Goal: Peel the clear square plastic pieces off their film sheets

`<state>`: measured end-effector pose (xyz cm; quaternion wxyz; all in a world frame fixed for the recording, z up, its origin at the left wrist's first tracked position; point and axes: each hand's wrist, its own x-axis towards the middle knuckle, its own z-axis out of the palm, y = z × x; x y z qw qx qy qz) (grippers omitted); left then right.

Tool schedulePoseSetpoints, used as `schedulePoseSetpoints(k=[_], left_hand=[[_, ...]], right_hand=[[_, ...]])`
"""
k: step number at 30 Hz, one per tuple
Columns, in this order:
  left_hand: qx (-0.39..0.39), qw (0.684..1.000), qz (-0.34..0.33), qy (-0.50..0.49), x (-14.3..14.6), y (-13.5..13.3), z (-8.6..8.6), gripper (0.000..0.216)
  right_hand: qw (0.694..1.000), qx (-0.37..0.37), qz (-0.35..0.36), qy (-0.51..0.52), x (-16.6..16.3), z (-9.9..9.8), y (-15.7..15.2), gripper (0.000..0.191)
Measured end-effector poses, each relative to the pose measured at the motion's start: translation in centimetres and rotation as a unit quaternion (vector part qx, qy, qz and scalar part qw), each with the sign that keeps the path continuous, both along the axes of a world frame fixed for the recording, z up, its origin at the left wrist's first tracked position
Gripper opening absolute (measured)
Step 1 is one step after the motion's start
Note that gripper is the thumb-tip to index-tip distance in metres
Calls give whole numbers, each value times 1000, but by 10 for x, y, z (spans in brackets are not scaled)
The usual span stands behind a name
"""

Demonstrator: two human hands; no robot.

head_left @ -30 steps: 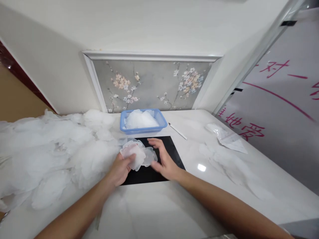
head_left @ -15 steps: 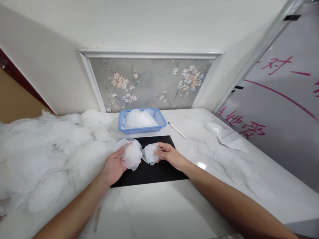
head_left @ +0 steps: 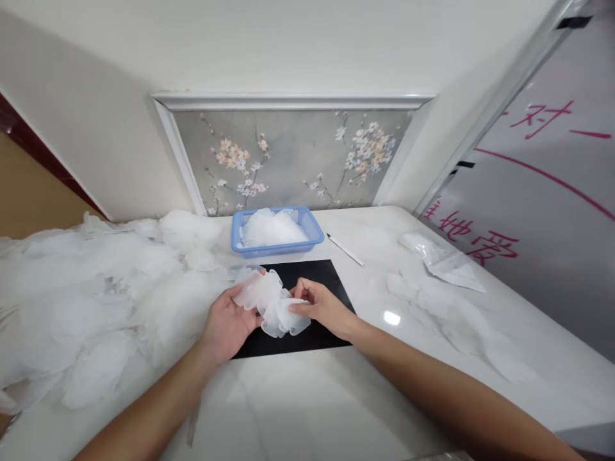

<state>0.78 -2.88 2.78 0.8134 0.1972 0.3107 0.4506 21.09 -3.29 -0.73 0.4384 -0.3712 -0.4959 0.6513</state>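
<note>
My left hand (head_left: 225, 323) lies palm up over the near left corner of a black mat (head_left: 307, 307) and cradles a bunch of thin white translucent petal-like sheets (head_left: 257, 291). My right hand (head_left: 319, 307) pinches a smaller cluster of the same white sheets (head_left: 286, 318) between thumb and fingers. The two clusters touch between my hands, just above the mat.
A big heap of the same white sheets (head_left: 86, 301) covers the left of the white marble table (head_left: 336, 397). A blue basket (head_left: 276, 246) holding more sheets stands behind the mat. A thin white stick (head_left: 344, 250) and a clear plastic bag (head_left: 444, 261) lie to the right. A whiteboard with red writing (head_left: 538, 211) leans at the right.
One second ago my right hand was open beside the bunch. It then closed on a small cluster and drew it apart; now both hands have come back together, nearer to me.
</note>
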Motion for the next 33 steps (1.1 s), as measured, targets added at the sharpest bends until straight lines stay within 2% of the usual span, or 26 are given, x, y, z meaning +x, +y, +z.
schedulePoseSetpoints(k=[5,9,13,18,22,29,33], left_hand=[[10,1000,22,2,-3,2,1,53],[13,1000,10,9,-5,1,-2,54],[15,1000,-15,15,-4,-2,-4,57],[25,999,-44,8,-2,-7,-1,64],[21,998,-57,-9,-3,-7,2,51],[2,999,-25,24,0,-7,3,45],[-3,999,12,32,0,-7,2,39]], right_hand=[[1000,-14,2,3,13,4,3,33],[995,-48,-1,90,20,2,8,43],[984,-52,-42,163,18,-1,12,36],[984,-67,-47,161,17,4,10,31],[986,-61,-41,150,20,6,10,27],[970,-96,-18,224,21,3,11,25],[973,-108,-15,203,18,10,7,30]])
